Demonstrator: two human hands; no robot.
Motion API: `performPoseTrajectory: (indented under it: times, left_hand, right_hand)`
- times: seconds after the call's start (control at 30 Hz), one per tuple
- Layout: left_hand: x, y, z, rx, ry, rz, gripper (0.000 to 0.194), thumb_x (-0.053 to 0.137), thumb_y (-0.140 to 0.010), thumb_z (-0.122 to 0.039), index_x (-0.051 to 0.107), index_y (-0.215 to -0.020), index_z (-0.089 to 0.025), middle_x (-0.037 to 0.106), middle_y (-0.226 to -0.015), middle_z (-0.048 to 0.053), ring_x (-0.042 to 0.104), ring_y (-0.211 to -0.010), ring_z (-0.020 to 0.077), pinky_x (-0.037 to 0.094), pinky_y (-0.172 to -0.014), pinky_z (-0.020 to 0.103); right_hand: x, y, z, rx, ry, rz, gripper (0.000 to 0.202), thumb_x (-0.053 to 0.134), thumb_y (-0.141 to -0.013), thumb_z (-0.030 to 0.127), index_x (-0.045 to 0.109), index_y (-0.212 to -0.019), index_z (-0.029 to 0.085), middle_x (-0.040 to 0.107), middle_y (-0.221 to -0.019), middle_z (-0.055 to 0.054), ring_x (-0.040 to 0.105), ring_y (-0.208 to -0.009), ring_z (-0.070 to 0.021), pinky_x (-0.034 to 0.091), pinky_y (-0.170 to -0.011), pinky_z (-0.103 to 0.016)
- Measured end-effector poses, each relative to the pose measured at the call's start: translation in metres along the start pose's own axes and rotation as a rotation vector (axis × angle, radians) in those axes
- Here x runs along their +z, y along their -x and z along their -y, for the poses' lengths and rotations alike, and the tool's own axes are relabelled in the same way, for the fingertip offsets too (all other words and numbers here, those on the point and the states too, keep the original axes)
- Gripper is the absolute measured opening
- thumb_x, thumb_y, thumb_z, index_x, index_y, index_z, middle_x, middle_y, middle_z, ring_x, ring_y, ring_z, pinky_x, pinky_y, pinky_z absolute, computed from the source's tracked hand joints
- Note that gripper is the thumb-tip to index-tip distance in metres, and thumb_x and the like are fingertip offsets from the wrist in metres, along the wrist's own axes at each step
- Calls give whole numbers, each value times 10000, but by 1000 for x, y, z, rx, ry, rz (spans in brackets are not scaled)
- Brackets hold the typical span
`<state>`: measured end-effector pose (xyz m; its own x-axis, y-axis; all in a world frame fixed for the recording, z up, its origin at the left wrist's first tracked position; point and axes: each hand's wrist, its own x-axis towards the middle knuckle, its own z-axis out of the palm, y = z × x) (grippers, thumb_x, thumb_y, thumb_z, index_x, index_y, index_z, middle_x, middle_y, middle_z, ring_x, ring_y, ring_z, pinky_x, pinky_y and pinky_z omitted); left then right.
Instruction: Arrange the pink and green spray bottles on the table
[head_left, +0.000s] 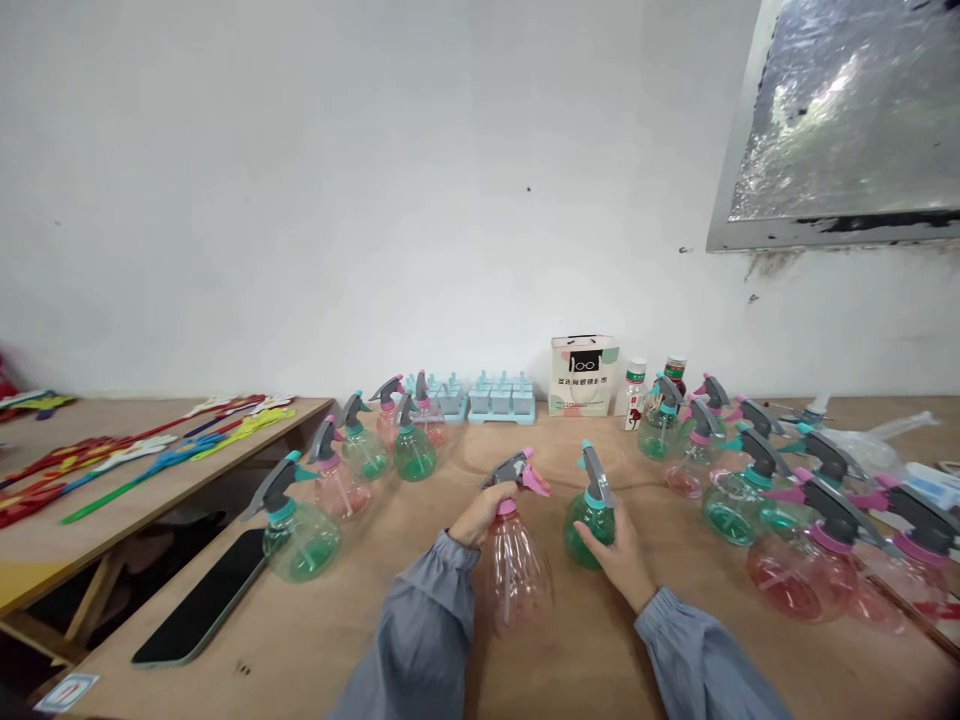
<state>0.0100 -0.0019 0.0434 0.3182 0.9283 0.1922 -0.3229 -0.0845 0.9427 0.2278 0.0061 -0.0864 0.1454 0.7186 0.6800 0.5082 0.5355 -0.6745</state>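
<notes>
My left hand [487, 510] is wrapped round the neck of a clear pink spray bottle [517, 575], just under its grey and pink trigger head. The bottle stands upright in front of me. To its right, my right hand [624, 555] grips the body of a green spray bottle [590, 520] from the right side, thumb across the front. That bottle has a grey and turquoise head. Whether either base touches the table is hard to tell.
More green and pink spray bottles stand on the left [304, 540] and right [802, 575] of the table. A phone [202, 600] lies at the left edge. Light blue ice-pop moulds [502, 400], a paper bag [583, 378] and small bottles [634, 395] line the wall.
</notes>
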Motion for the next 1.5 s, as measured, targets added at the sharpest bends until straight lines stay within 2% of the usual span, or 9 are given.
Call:
performPoseTrajectory:
  times: [0.23, 0.4, 0.6, 0.73, 0.93, 1.17, 1.37, 1.43, 1.5]
  left_hand:
    - [-2, 1, 2, -74, -46, -91, 271, 566, -561, -244, 712, -769, -152, 634, -609, 16, 478, -473, 91, 391, -474, 214]
    - [-12, 20, -19, 90, -257, -147, 409, 696, -636, -261, 715, -1043, -213, 718, -839, 24, 632, -783, 167, 503, -730, 265]
    - [-89, 38, -39, 202, -598, -626, 355, 810, -580, -427, 728, -791, -153, 602, -605, -14, 580, -679, 189, 446, -615, 263]
    - [-139, 37, -35, 324, -614, -897, 449, 794, -594, -472, 685, -883, -146, 604, -687, -20, 576, -699, 168, 457, -647, 268]
    - [-157, 24, -30, 579, -664, -1225, 570, 809, -637, -439, 490, -1036, -186, 585, -1003, 31, 587, -933, 215, 495, -784, 348]
    - [-171, -2, -28, 680, -684, -1196, 587, 765, -709, -418, 363, -1074, -196, 547, -1135, 76, 574, -1046, 226, 475, -881, 384]
    - [-162, 18, -21, 1036, -809, -1294, 702, 774, -645, -472, 353, -1132, -193, 434, -1332, 155, 432, -1300, 324, 370, -1067, 469]
    - [-132, 30, -13, 1060, -841, -1151, 650, 782, -636, -463, 408, -1095, -193, 466, -1288, 145, 433, -1296, 349, 337, -1100, 490]
    - [-89, 36, 0, 920, -870, -774, 570, 773, -681, -398, 464, -1117, -201, 514, -1258, 137, 478, -1265, 333, 338, -1114, 476]
  right_hand:
    - [-1, -2, 2, -4, -4, -7, 551, 626, -807, 545, 522, -1202, 176, 658, -1129, -143, 632, -1058, -292, 511, -926, -475]
    - [0, -2, 1, -5, -9, -16, 538, 626, -806, 547, 526, -1193, 188, 659, -1119, -136, 632, -1054, -295, 508, -929, -486]
    - [1, -2, 0, 10, -13, -16, 546, 632, -793, 556, 535, -1190, 194, 665, -1120, -134, 636, -1055, -295, 509, -921, -476]
    - [1, -2, 1, 27, -21, -12, 564, 634, -783, 575, 536, -1187, 193, 663, -1116, -128, 635, -1052, -297, 504, -926, -477]
    - [-2, 0, -3, 32, -27, 27, 560, 615, -808, 576, 522, -1208, 196, 657, -1147, -134, 623, -1084, -304, 501, -934, -480]
    - [-1, 2, -7, 8, -40, 12, 504, 540, -865, 523, 512, -1247, 195, 642, -1188, -132, 608, -1123, -285, 481, -980, -479]
    - [1, 4, 1, 22, -67, 11, 503, 505, -908, 478, 447, -1331, 211, 593, -1297, -131, 555, -1227, -269, 434, -1053, -478]
    - [3, 7, 5, 31, -83, 22, 556, 512, -910, 486, 393, -1373, 202, 557, -1350, -143, 534, -1262, -269, 429, -1064, -477]
    - [8, 11, 10, 28, -84, 61, 571, 525, -904, 508, 401, -1366, 197, 569, -1334, -148, 557, -1238, -275, 455, -1040, -471]
